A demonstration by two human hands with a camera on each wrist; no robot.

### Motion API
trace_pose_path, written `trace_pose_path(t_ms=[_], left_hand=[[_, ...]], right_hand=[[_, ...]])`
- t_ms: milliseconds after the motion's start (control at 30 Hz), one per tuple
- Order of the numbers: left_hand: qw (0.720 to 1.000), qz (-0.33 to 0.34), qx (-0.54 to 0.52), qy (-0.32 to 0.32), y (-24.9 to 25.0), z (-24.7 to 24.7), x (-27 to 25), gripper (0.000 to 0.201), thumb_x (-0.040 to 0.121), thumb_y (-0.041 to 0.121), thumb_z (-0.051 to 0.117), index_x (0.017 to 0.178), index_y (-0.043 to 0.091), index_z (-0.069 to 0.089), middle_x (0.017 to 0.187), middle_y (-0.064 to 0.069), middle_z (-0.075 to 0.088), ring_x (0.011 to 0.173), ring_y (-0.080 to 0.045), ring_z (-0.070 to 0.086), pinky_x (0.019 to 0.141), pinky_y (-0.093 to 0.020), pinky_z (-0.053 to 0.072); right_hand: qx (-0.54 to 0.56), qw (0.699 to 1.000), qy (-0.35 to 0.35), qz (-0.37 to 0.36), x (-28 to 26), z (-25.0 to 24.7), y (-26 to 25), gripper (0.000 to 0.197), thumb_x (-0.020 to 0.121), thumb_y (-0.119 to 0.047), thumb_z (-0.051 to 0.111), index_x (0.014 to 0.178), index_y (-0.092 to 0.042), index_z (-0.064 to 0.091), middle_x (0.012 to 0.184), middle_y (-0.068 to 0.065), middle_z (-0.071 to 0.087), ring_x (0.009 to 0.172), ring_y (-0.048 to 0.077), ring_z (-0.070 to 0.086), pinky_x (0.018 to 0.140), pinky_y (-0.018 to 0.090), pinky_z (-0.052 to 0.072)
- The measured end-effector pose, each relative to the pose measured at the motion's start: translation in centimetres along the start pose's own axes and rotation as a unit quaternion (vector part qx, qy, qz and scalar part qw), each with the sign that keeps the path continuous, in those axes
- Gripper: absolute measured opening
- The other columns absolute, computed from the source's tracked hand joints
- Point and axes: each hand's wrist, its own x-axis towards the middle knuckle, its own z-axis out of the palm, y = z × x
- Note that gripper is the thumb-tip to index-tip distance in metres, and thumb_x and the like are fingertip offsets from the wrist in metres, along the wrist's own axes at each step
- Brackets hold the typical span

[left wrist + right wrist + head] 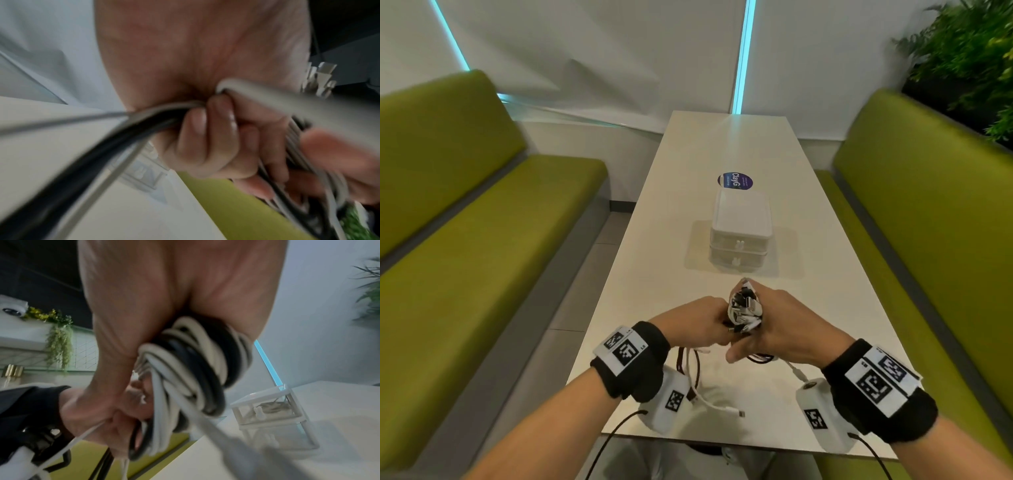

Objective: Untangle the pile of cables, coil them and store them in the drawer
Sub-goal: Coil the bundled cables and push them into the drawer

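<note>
A bundle of black and white cables (744, 308) is held up over the near end of the white table (835, 301). My right hand (777, 325) has the loops wound round its fingers; the right wrist view shows this coil (195, 363). My left hand (698, 322) grips strands of the same bundle, its fingers (205, 138) curled over black and white cables (92, 146). Loose ends hang below my hands, and a white plug (736, 413) lies on the table. The white two-drawer unit (740, 222) stands beyond, both drawers pushed in.
Green benches run along the left (482, 240) and right (928, 240) of the table. A round blue sticker (735, 180) lies behind the drawer unit (267, 404), whose upper drawer holds something pale. A leafy plant (962, 61) stands at the far right.
</note>
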Motion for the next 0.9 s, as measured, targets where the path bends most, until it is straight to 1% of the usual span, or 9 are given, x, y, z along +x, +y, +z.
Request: trace_pose_path(t_ms=[100,167,233,300,467,600,733,833,900], left_hand=[[1.0,-0.004,-0.012,0.003,0.2,-0.6,0.5,0.015,0.087,0.018,0.064,0.076,0.008,0.061,0.062,0.004,0.054,0.052,-0.005,0.044,0.056,-0.018,0.035],[1.0,-0.01,-0.01,0.001,0.5,-1.0,0.9,0.016,0.085,0.018,0.066,0.075,0.006,0.061,0.059,0.005,0.052,0.05,-0.005,0.043,0.054,-0.017,0.034],[1.0,-0.022,-0.012,-0.014,0.7,-1.5,1.1,0.021,0.08,0.023,0.066,0.078,0.002,0.061,0.062,-0.002,0.052,0.053,-0.012,0.042,0.054,-0.022,0.036],[0.999,-0.034,-0.02,-0.034,0.9,-2.1,1.3,0.022,0.079,0.022,0.065,0.076,0.001,0.059,0.063,-0.006,0.05,0.054,-0.017,0.039,0.052,-0.026,0.036],[0.997,-0.036,-0.054,-0.047,1.3,-3.1,1.2,0.02,0.086,0.009,0.062,0.069,0.015,0.053,0.058,0.007,0.046,0.046,-0.007,0.036,0.046,-0.017,0.034],[0.992,-0.05,-0.1,-0.065,1.2,-3.3,0.7,0.023,0.091,0.006,0.053,0.072,0.017,0.048,0.058,0.008,0.039,0.047,-0.005,0.029,0.047,-0.015,0.03],[0.96,-0.078,-0.238,-0.124,1.2,-3.7,0.0,0.018,0.095,-0.002,0.037,0.091,0.007,0.053,0.071,0.001,0.049,0.053,-0.008,0.034,0.053,-0.019,0.032],[0.97,-0.085,-0.203,-0.106,1.6,-4.0,-0.2,0.02,0.092,-0.004,0.041,0.092,0.004,0.06,0.081,-0.004,0.062,0.057,-0.01,0.04,0.056,-0.02,0.038],[0.979,-0.083,-0.161,-0.094,1.9,-4.2,-0.1,0.021,0.092,-0.002,0.046,0.091,0.005,0.065,0.084,0.0,0.069,0.058,-0.01,0.043,0.057,-0.018,0.04]], right_hand=[[-0.004,1.0,0.01,0.014,0.3,-0.2,0.0,0.066,0.053,-0.019,0.093,0.104,-0.027,0.051,0.099,-0.006,0.063,0.088,0.014,0.063,0.079,0.04,0.054],[-0.024,0.999,0.004,0.029,0.5,-0.4,0.1,0.087,0.054,-0.021,0.093,0.127,-0.03,0.045,0.11,-0.007,0.064,0.097,0.015,0.063,0.087,0.037,0.053],[-0.051,0.998,-0.01,0.036,0.7,-0.6,0.2,0.101,0.056,-0.024,0.092,0.139,-0.032,0.035,0.112,-0.005,0.066,0.099,0.016,0.063,0.089,0.035,0.052],[-0.069,0.997,-0.005,0.039,1.0,-0.8,0.2,0.098,0.057,-0.025,0.092,0.137,-0.032,0.036,0.109,-0.004,0.068,0.097,0.018,0.064,0.085,0.036,0.054],[-0.106,0.993,0.027,0.034,1.8,-0.6,0.0,0.068,0.062,-0.02,0.082,0.119,-0.03,0.048,0.096,-0.004,0.069,0.085,0.019,0.064,0.074,0.04,0.056],[-0.114,0.992,0.05,0.031,2.0,-0.3,0.0,0.046,0.066,-0.013,0.073,0.1,-0.03,0.046,0.082,-0.007,0.064,0.072,0.019,0.061,0.059,0.034,0.053],[-0.146,0.985,0.095,0.013,1.8,0.3,0.5,0.055,0.07,-0.022,0.068,0.12,-0.032,0.048,0.092,-0.003,0.069,0.082,0.025,0.063,0.068,0.041,0.054],[-0.145,0.984,0.106,0.009,1.8,0.7,0.8,0.057,0.071,-0.029,0.072,0.124,-0.033,0.05,0.102,-0.005,0.069,0.096,0.023,0.06,0.076,0.04,0.053],[-0.158,0.982,0.102,0.002,2.0,0.5,0.7,0.05,0.07,-0.033,0.076,0.115,-0.032,0.055,0.102,-0.009,0.067,0.099,0.019,0.054,0.078,0.037,0.049]])
